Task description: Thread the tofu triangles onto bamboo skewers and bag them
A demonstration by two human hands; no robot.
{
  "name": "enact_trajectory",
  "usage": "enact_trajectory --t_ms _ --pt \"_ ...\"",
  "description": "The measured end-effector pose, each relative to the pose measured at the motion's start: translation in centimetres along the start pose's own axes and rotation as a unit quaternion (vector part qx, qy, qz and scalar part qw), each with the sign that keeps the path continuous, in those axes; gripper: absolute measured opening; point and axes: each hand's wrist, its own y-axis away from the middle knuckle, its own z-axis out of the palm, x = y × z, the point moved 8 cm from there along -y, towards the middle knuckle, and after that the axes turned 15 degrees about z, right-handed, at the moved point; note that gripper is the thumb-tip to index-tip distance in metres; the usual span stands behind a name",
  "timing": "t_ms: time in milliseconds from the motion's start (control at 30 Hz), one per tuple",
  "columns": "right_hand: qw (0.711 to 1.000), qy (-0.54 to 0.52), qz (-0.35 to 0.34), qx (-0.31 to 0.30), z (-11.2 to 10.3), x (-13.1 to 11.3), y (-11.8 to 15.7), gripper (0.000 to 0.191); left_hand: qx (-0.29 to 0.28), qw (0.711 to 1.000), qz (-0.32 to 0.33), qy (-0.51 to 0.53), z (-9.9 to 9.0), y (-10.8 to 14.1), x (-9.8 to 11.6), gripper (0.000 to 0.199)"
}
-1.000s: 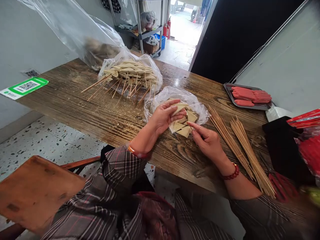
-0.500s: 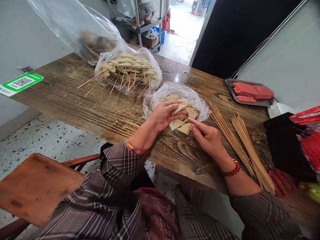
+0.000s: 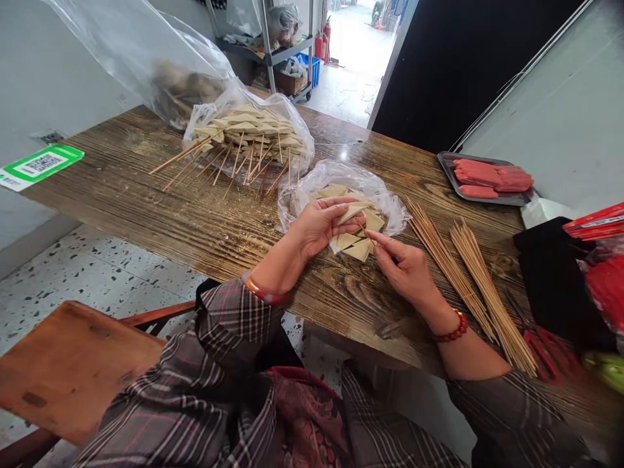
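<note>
My left hand (image 3: 319, 224) is closed on a pale, flat piece of tofu skin (image 3: 354, 210), thumb on top and fingers beneath. Between the thumb and fingers of my right hand (image 3: 402, 263) is a thin wooden skewer (image 3: 361, 227). Its tip meets the piece at my left fingers; whether it has pierced it I cannot tell. Under both hands more flat pale pieces (image 3: 359, 250) lie in an open clear plastic bag (image 3: 390, 201). Farther left, a larger bag holds a pile of skewered pieces (image 3: 253, 127), their sticks pointing toward me.
Two bundles of bare skewers (image 3: 480, 279) lie to the right, with red-handled scissors (image 3: 550, 351) beside them. A black tray (image 3: 507, 197) of wrapped red packs stands at the back right. A green QR card (image 3: 43, 166) is at the left edge, a wooden chair (image 3: 73, 370) below.
My hands keep nearly the same place and grip, with the skewer still at the pale piece. The whole view has shifted very slightly.
</note>
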Motion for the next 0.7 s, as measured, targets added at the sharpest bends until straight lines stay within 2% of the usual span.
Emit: enact_trajectory --t_ms 700 --pt "1.000 -0.013 -0.001 0.005 -0.13 0.18 -0.02 0.038 -0.005 1.000 0.001 -0.006 0.10 0.01 -0.08 0.019"
